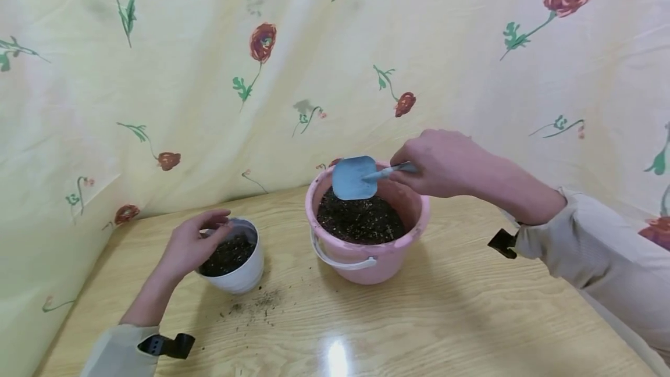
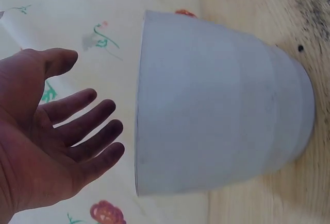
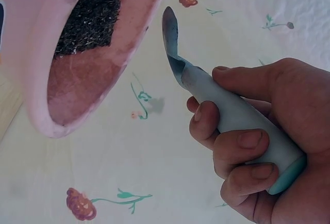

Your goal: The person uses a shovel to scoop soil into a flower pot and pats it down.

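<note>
My right hand [image 1: 439, 162] grips the handle of a light-blue hand trowel [image 1: 354, 178], fingers wrapped round it and thumb along the top in the right wrist view. The trowel's blade hangs over a pink bucket [image 1: 377, 266], which holds dark soil [image 1: 361, 223]. My left hand [image 1: 188, 246] hovers at the rim of a white flowerpot [image 1: 243, 278]. Its fingers are spread and loosely bent, with nothing between them; in the left wrist view a gap shows between the fingertips and the pot. Dark soil [image 1: 230, 256] lies inside the pot, partly hidden by this hand.
The bucket's white handle [image 1: 340, 263] hangs down at its front. Soil crumbs [image 1: 262, 302] are scattered on the wooden table [image 1: 419, 330] before the pot. A flowered cloth [image 1: 324, 45] hangs close behind both containers and along the left side.
</note>
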Demonstrator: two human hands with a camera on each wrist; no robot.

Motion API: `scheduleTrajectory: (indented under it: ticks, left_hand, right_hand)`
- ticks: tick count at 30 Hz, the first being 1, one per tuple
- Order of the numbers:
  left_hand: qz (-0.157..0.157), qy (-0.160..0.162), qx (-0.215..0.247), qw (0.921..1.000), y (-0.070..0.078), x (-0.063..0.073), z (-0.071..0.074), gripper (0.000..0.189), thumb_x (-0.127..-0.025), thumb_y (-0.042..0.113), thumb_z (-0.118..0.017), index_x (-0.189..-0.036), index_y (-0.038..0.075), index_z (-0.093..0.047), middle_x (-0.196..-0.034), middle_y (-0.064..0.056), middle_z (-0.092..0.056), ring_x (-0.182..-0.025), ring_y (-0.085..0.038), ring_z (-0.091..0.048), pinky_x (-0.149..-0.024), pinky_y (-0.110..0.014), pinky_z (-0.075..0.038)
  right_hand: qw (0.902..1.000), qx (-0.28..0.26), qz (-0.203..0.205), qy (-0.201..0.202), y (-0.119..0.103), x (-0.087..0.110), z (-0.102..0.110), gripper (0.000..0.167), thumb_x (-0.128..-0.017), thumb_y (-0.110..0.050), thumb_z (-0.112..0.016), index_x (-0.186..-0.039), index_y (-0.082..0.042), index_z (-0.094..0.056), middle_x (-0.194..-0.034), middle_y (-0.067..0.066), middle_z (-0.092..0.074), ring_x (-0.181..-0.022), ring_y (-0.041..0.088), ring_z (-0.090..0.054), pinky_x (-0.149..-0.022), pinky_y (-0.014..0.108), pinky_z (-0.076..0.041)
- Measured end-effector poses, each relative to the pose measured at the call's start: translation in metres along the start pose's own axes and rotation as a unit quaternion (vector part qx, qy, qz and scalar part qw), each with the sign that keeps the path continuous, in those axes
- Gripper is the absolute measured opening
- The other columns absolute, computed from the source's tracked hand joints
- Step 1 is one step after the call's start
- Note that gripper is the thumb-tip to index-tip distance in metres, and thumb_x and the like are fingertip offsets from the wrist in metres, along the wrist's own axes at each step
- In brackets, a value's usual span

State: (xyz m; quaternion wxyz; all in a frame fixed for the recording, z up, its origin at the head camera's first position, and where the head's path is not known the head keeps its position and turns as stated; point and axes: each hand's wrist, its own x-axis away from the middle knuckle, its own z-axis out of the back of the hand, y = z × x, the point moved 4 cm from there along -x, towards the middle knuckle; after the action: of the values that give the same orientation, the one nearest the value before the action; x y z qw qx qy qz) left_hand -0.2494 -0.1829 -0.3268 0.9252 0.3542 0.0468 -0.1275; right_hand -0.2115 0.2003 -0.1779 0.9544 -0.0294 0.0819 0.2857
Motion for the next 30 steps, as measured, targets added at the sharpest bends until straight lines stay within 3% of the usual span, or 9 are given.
scheduleTrajectory:
  ticks: [5, 13, 18, 25, 30]
  left_hand:
    - [-0.005, -0.008, 0.024, 0.9997, 0.011, -0.007, -0.008, 0.048, -0.097, 0.039, -0.056, -0.130, 0.005, -0.058, -0.122, -0.017, -0.063, -0.114, -0.032, -0.057, -0.093, -0.049, -0.048]
    - [-0.006, -0.013, 0.062, 0.9980, 0.020, -0.019, -0.019, 0.054, -0.098, 0.046, -0.051, -0.133, 0.006, -0.055, -0.130, -0.017, -0.057, -0.123, -0.031, -0.051, -0.098, -0.049, -0.044]
    - [-0.003, -0.024, 0.094, 0.9952, 0.024, -0.023, -0.025, 0.058, -0.098, 0.048, -0.048, -0.137, 0.005, -0.050, -0.137, -0.017, -0.051, -0.130, -0.032, -0.043, -0.102, -0.052, -0.039]
    - [0.005, -0.047, 0.157, 0.9865, 0.034, -0.030, -0.034, 0.062, -0.100, 0.049, -0.041, -0.146, 0.008, -0.039, -0.149, -0.016, -0.037, -0.141, -0.034, -0.028, -0.110, -0.055, -0.026]
    - [0.014, -0.068, 0.204, 0.9765, 0.042, -0.034, -0.042, 0.067, -0.100, 0.055, -0.033, -0.154, 0.016, -0.023, -0.158, -0.010, -0.022, -0.144, -0.031, -0.018, -0.113, -0.056, -0.018]
  right_hand:
    - [0.9999, -0.005, -0.008, -0.007, 0.006, 0.006, -0.001, 0.034, -0.091, -0.026, -0.064, -0.059, -0.022, -0.055, -0.051, -0.009, -0.036, -0.047, 0.009, -0.035, -0.043, 0.026, -0.026]
    - [0.9997, -0.001, -0.019, -0.018, 0.014, 0.015, -0.003, 0.023, -0.090, -0.030, -0.066, -0.069, -0.022, -0.067, -0.054, -0.010, -0.046, -0.051, 0.011, -0.043, -0.045, 0.028, -0.037]
    - [0.9994, -0.006, -0.024, -0.023, 0.017, 0.017, -0.005, 0.023, -0.090, -0.030, -0.066, -0.069, -0.022, -0.067, -0.052, -0.010, -0.046, -0.049, 0.010, -0.043, -0.044, 0.029, -0.035]
    - [0.9996, -0.007, -0.016, -0.020, 0.019, 0.018, -0.009, 0.022, -0.090, -0.027, -0.067, -0.070, -0.020, -0.067, -0.053, -0.010, -0.047, -0.049, 0.010, -0.043, -0.045, 0.028, -0.035]
    - [0.9996, -0.011, -0.013, -0.023, 0.022, 0.019, -0.016, 0.017, -0.090, -0.024, -0.066, -0.075, -0.020, -0.071, -0.056, -0.010, -0.051, -0.051, 0.011, -0.044, -0.046, 0.029, -0.038]
